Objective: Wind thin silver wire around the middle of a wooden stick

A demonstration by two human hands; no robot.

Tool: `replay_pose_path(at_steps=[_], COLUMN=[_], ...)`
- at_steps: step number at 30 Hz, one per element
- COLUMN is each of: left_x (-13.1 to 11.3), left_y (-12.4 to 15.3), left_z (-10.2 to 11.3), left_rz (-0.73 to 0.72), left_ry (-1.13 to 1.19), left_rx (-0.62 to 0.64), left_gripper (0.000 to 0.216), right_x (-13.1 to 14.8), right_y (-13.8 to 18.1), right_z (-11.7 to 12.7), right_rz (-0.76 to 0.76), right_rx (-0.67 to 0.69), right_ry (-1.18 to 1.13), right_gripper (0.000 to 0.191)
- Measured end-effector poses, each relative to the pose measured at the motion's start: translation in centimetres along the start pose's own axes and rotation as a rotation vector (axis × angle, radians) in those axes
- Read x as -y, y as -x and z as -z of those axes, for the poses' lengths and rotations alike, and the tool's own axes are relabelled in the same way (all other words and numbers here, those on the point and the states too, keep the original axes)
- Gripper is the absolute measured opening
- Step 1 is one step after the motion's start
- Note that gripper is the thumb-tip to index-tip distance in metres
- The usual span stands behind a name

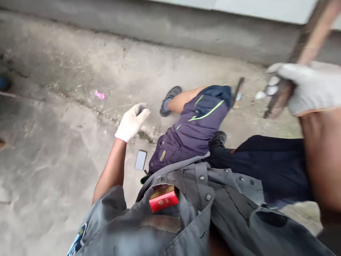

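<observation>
Over concrete ground (66,149), right hand (309,85), upper right, clenches wooden bar (316,41), left hand (131,122), left of centre, curls loosely, empty: holding step, next move likely needing firm grip.

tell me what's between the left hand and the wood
Head view: between the left hand and the wood lie one shoe, the purple shorts and a dark strip.

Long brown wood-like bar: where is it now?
At upper right in the head view, the long brown bar is gripped in the white-gloved right hand, running past the top edge.
</observation>
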State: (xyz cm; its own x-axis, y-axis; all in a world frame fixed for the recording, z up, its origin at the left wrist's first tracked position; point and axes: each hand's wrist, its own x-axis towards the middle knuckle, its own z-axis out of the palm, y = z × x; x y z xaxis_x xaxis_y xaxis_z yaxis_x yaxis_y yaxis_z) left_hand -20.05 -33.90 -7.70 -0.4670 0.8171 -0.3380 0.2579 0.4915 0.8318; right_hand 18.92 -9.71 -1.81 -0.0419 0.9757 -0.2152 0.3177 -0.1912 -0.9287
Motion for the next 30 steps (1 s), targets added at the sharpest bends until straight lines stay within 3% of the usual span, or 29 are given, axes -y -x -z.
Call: replay_pose_path(at_steps=[3,6,8,13,18,20,23,28,30], left_x=[-5.7,-10.4,-12.0,-13.2,-16.6,-18.0,-18.9,-17.5,-17.1], left_y=[-0.6,-0.6,-1.0,-5.2,-9.1,-8.9,-7.3,-5.5,-6.4], left_z=[-3.0,-3.7,-3.8,-4.5,-6.4,-6.9,-7.1,-8.1,-8.6], left_rz=[-0.194,-0.302,-0.321,-0.271,-0.487,-0.586,-0.723,-0.758,-0.765], left_ry=[-0.104,-0.289,-0.448,-0.639,-0.893,-1.031,-1.155,-1.245,-1.279], left_rx=[0.072,0.181,0.228,0.272,0.516,0.512,0.385,0.429,0.404], left_gripper=[0.051,0.060,0.059,0.073,0.062,0.066,0.074,0.018,0.017], right_x=[1.6,2.8,3.0,2.5,2.3,2.6,3.1,3.9,4.1], right_y=[-0.4,-0.7,-0.5,0.0,0.2,0.3,0.6,1.5,1.7], right_z=[-0.2,0.6,1.4,3.5,5.2,5.8,6.4,6.8,7.0], right_rz=[-0.075,-0.092,-0.090,-0.039,-0.033,-0.039,-0.031,-0.045,-0.066], right_rx=[0.040,0.064,0.097,0.182,0.163,0.138,0.134,0.177,0.184], right_ry=[-0.127,-0.168,-0.165,-0.185,-0.210,-0.210,-0.214,-0.279,-0.274], right_gripper=[0.009,0.012,0.014,0.020,0.020,0.018,0.017,0.010,0.008])
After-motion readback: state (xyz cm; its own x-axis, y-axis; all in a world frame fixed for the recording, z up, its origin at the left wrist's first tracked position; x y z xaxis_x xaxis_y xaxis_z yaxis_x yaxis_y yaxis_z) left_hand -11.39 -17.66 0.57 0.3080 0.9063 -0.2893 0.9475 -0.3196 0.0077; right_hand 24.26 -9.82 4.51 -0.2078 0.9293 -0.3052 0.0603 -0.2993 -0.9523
